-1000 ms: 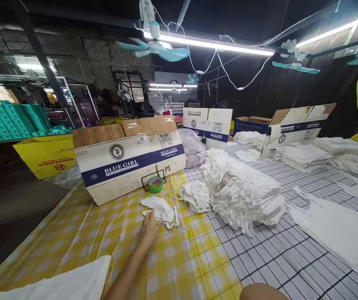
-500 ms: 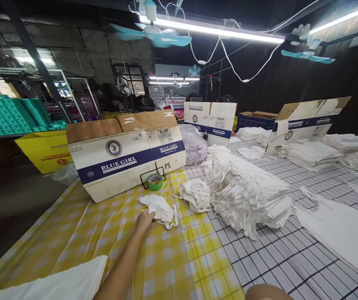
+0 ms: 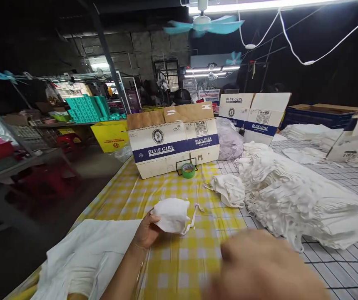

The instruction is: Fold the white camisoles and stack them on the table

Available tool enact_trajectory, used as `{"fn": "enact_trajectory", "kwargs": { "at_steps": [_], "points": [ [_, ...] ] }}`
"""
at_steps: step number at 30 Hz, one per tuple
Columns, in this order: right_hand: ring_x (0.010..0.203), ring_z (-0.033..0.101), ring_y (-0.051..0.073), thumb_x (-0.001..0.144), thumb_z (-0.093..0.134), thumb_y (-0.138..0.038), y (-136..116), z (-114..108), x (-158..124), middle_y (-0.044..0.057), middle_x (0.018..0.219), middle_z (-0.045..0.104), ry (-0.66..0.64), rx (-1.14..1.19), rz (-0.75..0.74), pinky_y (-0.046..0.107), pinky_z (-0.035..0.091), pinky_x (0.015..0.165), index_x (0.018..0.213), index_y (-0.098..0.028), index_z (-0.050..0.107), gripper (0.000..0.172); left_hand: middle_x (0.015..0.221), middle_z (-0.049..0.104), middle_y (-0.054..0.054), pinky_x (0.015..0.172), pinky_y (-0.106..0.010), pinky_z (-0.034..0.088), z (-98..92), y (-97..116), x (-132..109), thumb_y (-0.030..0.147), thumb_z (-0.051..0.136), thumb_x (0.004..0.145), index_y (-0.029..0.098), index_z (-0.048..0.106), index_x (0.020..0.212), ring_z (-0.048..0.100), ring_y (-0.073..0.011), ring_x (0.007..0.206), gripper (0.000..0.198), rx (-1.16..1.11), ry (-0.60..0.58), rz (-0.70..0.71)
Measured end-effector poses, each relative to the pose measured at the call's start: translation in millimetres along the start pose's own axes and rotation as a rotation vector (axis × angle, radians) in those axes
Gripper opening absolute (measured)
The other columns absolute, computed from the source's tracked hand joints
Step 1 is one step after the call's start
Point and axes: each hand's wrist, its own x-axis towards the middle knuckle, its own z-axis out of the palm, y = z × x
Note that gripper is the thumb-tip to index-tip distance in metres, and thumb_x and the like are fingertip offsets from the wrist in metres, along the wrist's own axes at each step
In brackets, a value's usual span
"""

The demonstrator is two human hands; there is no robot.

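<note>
My left hand (image 3: 146, 231) grips a crumpled white cloth piece (image 3: 171, 214) with a dangling strap, lifted just above the yellow checked tablecloth (image 3: 179, 266). My right hand (image 3: 263, 266) is a large blur close to the camera at the lower right, and its fingers cannot be made out. Another small white cloth bundle (image 3: 229, 189) lies to the right of the held piece. Beyond it stretches a long heap of stacked white cloth pieces (image 3: 297, 196).
A BLUE GIRL cardboard box (image 3: 172, 143) stands on its side at the back, a green tape roll (image 3: 188, 170) in front of it. Flat white fabric (image 3: 88, 254) lies at my lower left. More boxes (image 3: 255, 114) and white stacks sit on the grid-patterned cloth (image 3: 350, 266) to the right.
My left hand has closed on the white cloth piece and pulled it toward me off the table. My right hand has risen into view. The camera has swung left.
</note>
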Motion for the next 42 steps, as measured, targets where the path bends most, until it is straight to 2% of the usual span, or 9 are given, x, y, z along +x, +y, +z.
{"fn": "enact_trajectory", "kwargs": {
  "at_steps": [3,6,10,15,19,25,32,38,42],
  "points": [
    [0.076,0.057,0.018,0.087,0.035,-0.045,8.9,28.4,63.2,0.006,0.081,0.06,0.09,-0.008,-0.139,0.032,0.043,0.063,0.099,-0.027,0.062,0.035,0.076,0.068,-0.004,0.064,-0.028,0.047,11.8,16.0,-17.1,0.009,0.063,0.051,0.014,0.065,0.085,0.061,-0.0192,0.07,0.035,0.112,-0.108,-0.014],
    [0.083,0.056,0.015,0.09,0.038,-0.037,43.7,48.5,100.1,0.006,0.097,0.06,0.064,0.041,-0.182,0.026,0.044,0.063,0.104,-0.023,0.061,0.03,0.071,0.066,-0.004,0.057,-0.025,0.044,32.5,33.2,-29.9,0.012,0.066,0.05,0.012,0.065,0.082,0.059,-0.0171,0.063,0.032,0.248,-0.29,-0.066],
    [0.095,0.055,0.017,0.089,0.043,-0.036,77.2,62.3,105.9,0.005,0.11,0.058,-0.078,0.119,-0.125,0.029,0.045,0.074,0.108,-0.023,0.059,0.028,0.066,0.061,0.0,0.053,-0.021,0.039,51.9,54.4,-42.6,0.014,0.067,0.054,0.013,0.059,0.074,0.054,-0.0117,0.057,0.022,0.324,-0.407,-0.057],
    [0.116,0.046,0.018,0.091,0.038,-0.038,72.6,72.0,96.6,0.004,0.126,0.052,-0.29,0.382,-0.135,0.034,0.039,0.094,0.121,-0.025,0.051,0.035,0.071,0.063,-0.003,0.058,-0.024,0.039,53.6,64.3,-54.2,0.018,0.064,0.061,0.015,0.047,0.07,0.055,-0.0139,0.062,0.019,0.364,-0.486,-0.106],
    [0.104,0.054,0.018,0.088,0.045,-0.033,98.4,94.3,104.6,0.004,0.115,0.059,-0.33,0.235,-0.07,0.031,0.042,0.088,0.114,-0.022,0.056,0.03,0.086,0.066,-0.01,0.056,-0.025,0.038,48.7,61.9,-66.1,0.024,0.062,0.065,0.014,0.052,0.078,0.056,-0.0164,0.065,0.019,0.572,-0.445,-0.147],
    [0.072,0.055,0.015,0.069,0.057,-0.009,180.8,144.2,102.7,0.004,0.08,0.063,-0.201,-0.216,0.243,0.023,0.038,0.064,0.076,-0.014,0.062,0.009,0.074,0.062,-0.001,0.052,-0.021,0.031,19.8,13.1,-82.5,0.025,0.051,0.07,0.014,0.059,0.076,0.047,-0.012,0.06,0.015,1.031,-0.26,-0.149],
    [0.081,0.054,0.015,0.076,0.052,-0.01,202.9,172.3,91.3,0.005,0.09,0.059,-0.176,-0.341,0.243,0.022,0.034,0.067,0.08,-0.016,0.059,0.01,0.053,0.036,0.007,0.053,-0.023,0.021,-28.9,-81.0,-71.8,0.017,0.047,0.067,0.019,0.042,0.061,0.034,-0.0106,0.053,0.008,1.441,0.072,0.116],
    [0.077,0.055,0.016,0.077,0.05,-0.008,216.6,181.4,104.2,0.008,0.087,0.06,-0.201,-0.408,0.238,0.024,0.032,0.064,0.077,-0.014,0.057,0.009,0.055,0.034,0.007,0.053,-0.023,0.02,-34.1,-92.6,-77.6,0.02,0.045,0.073,0.021,0.037,0.065,0.032,-0.0111,0.052,0.011,1.452,0.108,0.197],
    [0.076,0.054,0.016,0.083,0.041,-0.007,226.0,184.5,137.3,0.008,0.084,0.061,-0.145,-0.434,0.279,0.024,0.034,0.064,0.087,-0.013,0.055,0.016,0.055,0.032,0.006,0.053,-0.024,0.02,-36.1,-92.3,-78.5,0.02,0.044,0.074,0.021,0.034,0.065,0.032,-0.0113,0.052,0.013,1.433,0.125,0.21]
  ]
}}
